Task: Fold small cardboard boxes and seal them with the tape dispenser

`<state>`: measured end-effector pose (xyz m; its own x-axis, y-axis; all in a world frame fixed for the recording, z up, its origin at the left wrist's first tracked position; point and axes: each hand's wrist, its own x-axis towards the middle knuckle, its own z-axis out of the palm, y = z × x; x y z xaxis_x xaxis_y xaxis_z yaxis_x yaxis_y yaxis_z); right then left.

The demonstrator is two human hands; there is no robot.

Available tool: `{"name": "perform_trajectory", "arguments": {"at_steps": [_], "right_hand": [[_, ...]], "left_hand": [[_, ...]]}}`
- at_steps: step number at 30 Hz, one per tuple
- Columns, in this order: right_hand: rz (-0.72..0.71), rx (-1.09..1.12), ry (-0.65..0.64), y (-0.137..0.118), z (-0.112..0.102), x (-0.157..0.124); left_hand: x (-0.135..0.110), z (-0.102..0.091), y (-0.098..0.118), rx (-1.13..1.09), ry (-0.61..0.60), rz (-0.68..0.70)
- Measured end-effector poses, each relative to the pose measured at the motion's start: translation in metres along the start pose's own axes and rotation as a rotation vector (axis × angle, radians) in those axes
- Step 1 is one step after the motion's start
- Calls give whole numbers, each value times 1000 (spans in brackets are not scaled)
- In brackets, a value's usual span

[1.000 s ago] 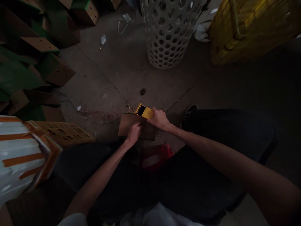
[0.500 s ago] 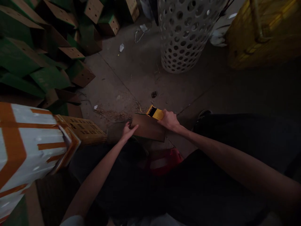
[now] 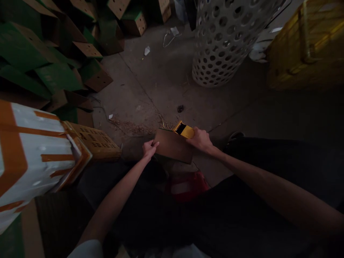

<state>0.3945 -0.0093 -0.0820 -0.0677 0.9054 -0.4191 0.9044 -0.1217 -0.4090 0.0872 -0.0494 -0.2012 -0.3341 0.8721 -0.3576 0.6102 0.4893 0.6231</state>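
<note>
A brown cardboard piece point(image 3: 173, 146) with a green edge lies tilted low over the floor, between my hands. My left hand point(image 3: 150, 147) pinches its left end, thumb on top and the other fingers partly hidden. My right hand point(image 3: 201, 139) is wrapped round a yellow hand tool point(image 3: 185, 130) with a black inset near its far end; its exact kind is hard to tell in the dim light. That tool rests at or just above the cardboard's upper right edge. A red object point(image 3: 186, 186) with a pale panel sits on the floor below, between my legs.
Green and brown cardboard boxes point(image 3: 59, 75) are heaped at upper left. White foam boxes point(image 3: 40, 143) with orange tape and a perforated crate point(image 3: 100, 141) stand at left. A holed white basket point(image 3: 215, 53) and a yellow crate point(image 3: 298, 61) stand beyond. Debris point(image 3: 131, 126) litters the floor.
My left hand has closed its thumb down on the cardboard's left end. My right hand still holds the yellow tool at the upper edge. The whole view has shifted slightly.
</note>
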Motion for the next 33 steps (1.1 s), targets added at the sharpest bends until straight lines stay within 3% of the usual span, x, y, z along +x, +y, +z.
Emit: {"name": "perform_trajectory", "arguments": {"at_steps": [3, 7, 10, 19, 29, 33], "right_hand": [[5, -1, -3, -2, 0, 1], [14, -6, -11, -4, 0, 3], [21, -21, -22, -6, -2, 3], [15, -51, -38, -11, -4, 5], [6, -32, -13, -5, -3, 1], [-18, -32, 1, 5, -2, 2]], "left_hand": [[2, -3, 2, -19, 13, 2], [-5, -8, 12, 126, -71, 113], [-5, -11, 16, 217, -54, 136], [17, -11, -4, 97, -10, 55], [30, -9, -2, -203, -324, -9], [25, -11, 2, -301, -482, -18]]}}
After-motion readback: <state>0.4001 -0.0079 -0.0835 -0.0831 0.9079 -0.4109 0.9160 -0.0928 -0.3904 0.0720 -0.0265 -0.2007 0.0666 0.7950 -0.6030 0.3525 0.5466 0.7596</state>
